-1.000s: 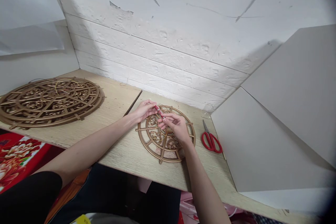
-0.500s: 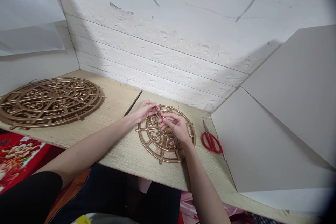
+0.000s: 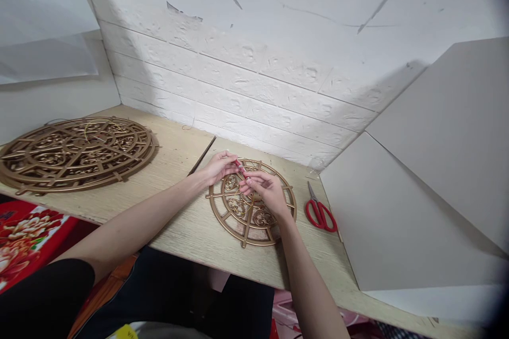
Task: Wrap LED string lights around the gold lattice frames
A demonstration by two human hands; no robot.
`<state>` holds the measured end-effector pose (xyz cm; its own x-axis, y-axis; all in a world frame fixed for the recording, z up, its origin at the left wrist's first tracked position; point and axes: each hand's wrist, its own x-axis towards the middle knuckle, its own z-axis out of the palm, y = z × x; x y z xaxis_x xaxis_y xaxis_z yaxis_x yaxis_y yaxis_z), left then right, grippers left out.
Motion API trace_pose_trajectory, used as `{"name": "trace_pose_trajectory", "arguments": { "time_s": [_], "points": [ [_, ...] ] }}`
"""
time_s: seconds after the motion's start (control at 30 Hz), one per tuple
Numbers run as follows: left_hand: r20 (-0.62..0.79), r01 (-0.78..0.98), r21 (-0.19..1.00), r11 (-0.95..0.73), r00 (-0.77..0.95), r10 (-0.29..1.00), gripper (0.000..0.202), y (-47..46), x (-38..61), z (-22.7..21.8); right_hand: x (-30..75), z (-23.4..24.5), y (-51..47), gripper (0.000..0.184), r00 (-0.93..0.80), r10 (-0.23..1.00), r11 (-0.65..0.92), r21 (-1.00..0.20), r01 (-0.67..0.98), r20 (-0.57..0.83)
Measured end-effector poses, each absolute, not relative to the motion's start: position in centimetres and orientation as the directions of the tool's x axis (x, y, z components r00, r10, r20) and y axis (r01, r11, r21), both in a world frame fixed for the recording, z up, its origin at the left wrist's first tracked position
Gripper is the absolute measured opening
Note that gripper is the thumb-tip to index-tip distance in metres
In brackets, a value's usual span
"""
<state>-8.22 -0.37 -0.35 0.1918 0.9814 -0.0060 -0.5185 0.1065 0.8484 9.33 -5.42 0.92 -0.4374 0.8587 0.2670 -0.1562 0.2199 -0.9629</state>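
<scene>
Over the round gold openwork panel [image 3: 245, 234], both my hands meet at a small, thin red stick-like thing [image 3: 240, 167] with pale bands. Its upper left end is pinched in the fingers of my left hand [image 3: 220, 168]. My right hand [image 3: 267, 190] closes on the lower right end with thumb and fingers. What exactly the thing is, I cannot make out. The panel lies flat on the wooden table, with scrollwork in its inner ring; my hands hide part of its upper half.
Red-handled scissors [image 3: 316, 204] lie to the panel's right. A stack of similar gold panels [image 3: 131, 167] sits at the left, with loose cord on top. Pale boards [image 3: 405, 212] stand at the right, and a white brick-pattern wall [image 3: 254, 85] rises behind the table.
</scene>
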Motion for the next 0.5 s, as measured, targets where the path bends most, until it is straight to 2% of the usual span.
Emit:
{"name": "trace_pose_trajectory", "arguments": {
  "time_s": [0.5],
  "points": [
    [-0.008, -0.515, 0.85, 0.108, 0.192, 0.981, 0.012, -0.44, -8.24, -0.3, 9.43, 0.94, -5.48, 0.023, -0.412, 0.875, 0.229, -0.967, -0.111, 0.254]
  ]
}}
